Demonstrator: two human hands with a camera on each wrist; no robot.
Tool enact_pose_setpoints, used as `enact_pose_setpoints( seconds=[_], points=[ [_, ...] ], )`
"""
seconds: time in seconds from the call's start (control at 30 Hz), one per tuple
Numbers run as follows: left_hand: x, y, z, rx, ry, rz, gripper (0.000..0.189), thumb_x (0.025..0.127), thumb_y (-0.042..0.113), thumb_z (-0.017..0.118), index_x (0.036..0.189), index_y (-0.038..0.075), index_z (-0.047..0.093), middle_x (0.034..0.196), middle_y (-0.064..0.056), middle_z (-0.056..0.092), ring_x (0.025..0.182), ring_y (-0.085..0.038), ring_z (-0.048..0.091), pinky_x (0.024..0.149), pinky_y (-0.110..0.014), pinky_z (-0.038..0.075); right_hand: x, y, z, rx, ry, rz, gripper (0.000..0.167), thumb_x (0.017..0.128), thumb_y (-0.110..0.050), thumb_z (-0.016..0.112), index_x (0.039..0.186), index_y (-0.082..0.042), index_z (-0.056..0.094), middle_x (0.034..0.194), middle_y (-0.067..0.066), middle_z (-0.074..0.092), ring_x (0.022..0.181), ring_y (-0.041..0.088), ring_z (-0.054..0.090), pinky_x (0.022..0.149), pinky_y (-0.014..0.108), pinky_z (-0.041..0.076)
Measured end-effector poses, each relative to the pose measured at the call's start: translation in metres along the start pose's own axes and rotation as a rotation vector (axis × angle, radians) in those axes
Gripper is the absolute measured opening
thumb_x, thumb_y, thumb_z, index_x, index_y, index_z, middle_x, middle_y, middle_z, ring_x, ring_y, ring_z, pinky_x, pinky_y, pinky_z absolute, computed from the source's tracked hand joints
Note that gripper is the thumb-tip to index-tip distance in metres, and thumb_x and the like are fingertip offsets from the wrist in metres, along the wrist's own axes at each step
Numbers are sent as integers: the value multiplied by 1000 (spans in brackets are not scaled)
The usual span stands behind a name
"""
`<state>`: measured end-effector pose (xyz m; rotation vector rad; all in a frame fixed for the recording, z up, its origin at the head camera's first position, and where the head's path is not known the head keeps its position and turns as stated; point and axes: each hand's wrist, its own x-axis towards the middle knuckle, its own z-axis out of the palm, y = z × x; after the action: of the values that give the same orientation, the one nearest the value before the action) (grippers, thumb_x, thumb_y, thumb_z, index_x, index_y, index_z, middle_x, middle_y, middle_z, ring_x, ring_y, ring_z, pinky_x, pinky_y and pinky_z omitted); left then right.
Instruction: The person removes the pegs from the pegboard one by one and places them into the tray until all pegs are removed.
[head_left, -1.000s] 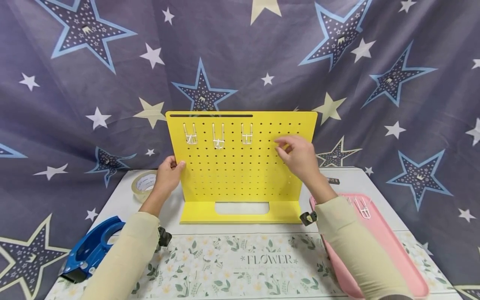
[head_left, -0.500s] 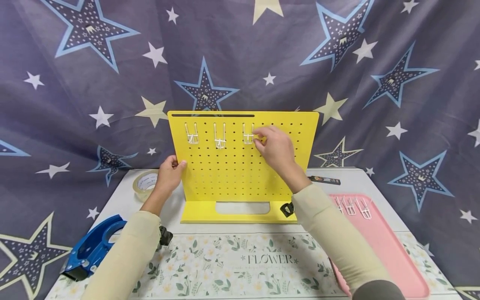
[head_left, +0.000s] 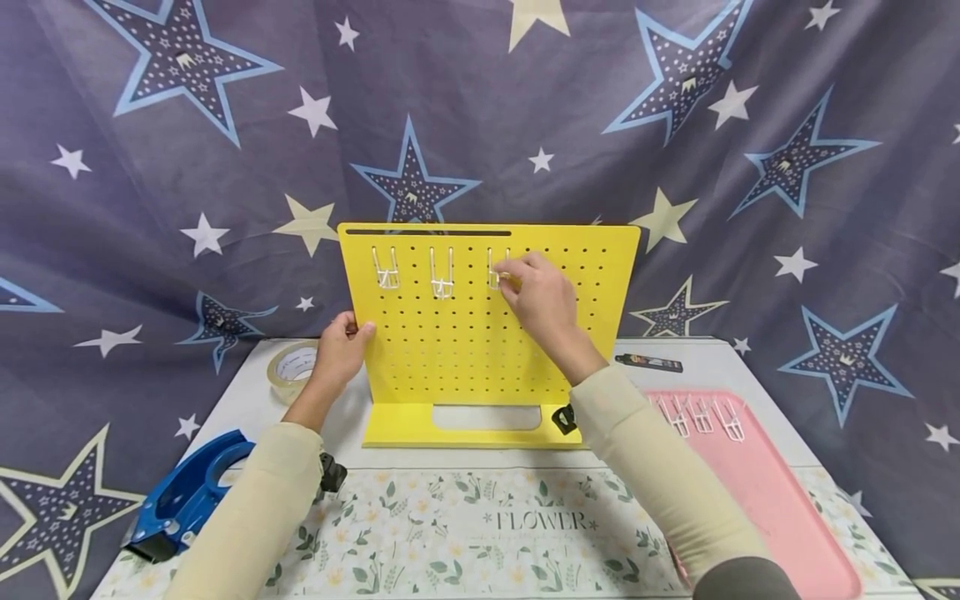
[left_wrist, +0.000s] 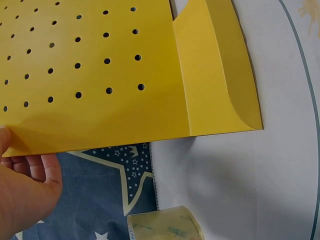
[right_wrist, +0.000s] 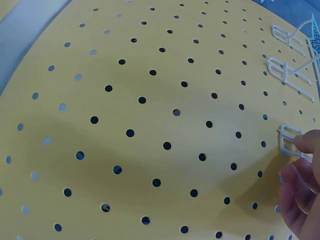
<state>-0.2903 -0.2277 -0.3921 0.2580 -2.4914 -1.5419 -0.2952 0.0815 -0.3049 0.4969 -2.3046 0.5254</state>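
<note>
A yellow pegboard (head_left: 450, 350) stands upright on its folded base. My left hand (head_left: 341, 354) grips its left edge, thumb on the front face and fingers behind, as the left wrist view also shows. Three white wire hooks hang in the upper rows: a left hook (head_left: 387, 279), a middle hook (head_left: 442, 287) and a right-hand hook (right_wrist: 285, 137). My right hand (head_left: 546, 300) pinches that right-hand hook with thumb and fingertips, covering part of it. In the right wrist view the right hand (right_wrist: 305, 185) shows at the right edge.
A pink tray (head_left: 780, 508) with several white wire hooks (head_left: 701, 414) lies at the right. Behind it lies a dark, slim packaged item (head_left: 649, 362). At the left are a tape roll (head_left: 291, 371) and a blue tape dispenser (head_left: 187, 496). A star-patterned curtain (head_left: 480, 100) hangs behind.
My right hand has moved left across the pegboard from its right part to the third hook, and its fingers now close on that hook. The left hand stays on the edge.
</note>
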Motion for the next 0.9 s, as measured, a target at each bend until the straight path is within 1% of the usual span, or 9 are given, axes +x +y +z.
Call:
enact_pose_setpoints(
  seconds=[0.13,0.23,0.5,0.7,0.77,0.9],
  points=[
    [-1,1,0,2,-4,1,36,107,29,52,132,3,52,126,-18,57,114,-29,55,96,-39,47,1,-1,2,-4,39,-15,16,95,-17,70,106,-23,80,94,-1,69,66,15,56,50,25,38],
    [-2,2,1,5,-4,3,36,107,30,52,131,3,52,125,-17,57,113,-29,55,95,-38,47,1,-2,2,-6,56,-19,15,94,-16,71,104,-22,80,94,0,70,67,15,58,50,26,39],
    [-1,1,1,-1,4,-6,34,107,27,53,131,3,53,124,-16,57,111,-28,54,95,-38,46,3,-5,1,-8,31,3,14,94,-16,72,103,-22,80,96,0,71,69,15,60,52,26,41],
    [-3,1,1,7,3,-7,36,107,28,52,133,3,53,124,-17,57,112,-28,55,95,-38,47,1,-4,1,-20,27,-13,14,94,-17,72,103,-23,80,93,0,71,67,15,58,52,26,41],
    [-3,0,2,12,2,-5,36,107,29,52,133,3,52,124,-16,57,112,-28,55,95,-37,47,1,-4,1,-28,45,-27,13,94,-17,72,102,-23,80,92,1,71,65,15,57,50,26,41],
    [-1,0,2,0,12,-13,35,107,28,53,132,3,53,123,-16,57,112,-28,54,96,-38,47,2,-3,2,-20,103,-62,11,96,-20,72,101,-22,81,90,1,71,67,16,60,51,27,44]
  ],
)
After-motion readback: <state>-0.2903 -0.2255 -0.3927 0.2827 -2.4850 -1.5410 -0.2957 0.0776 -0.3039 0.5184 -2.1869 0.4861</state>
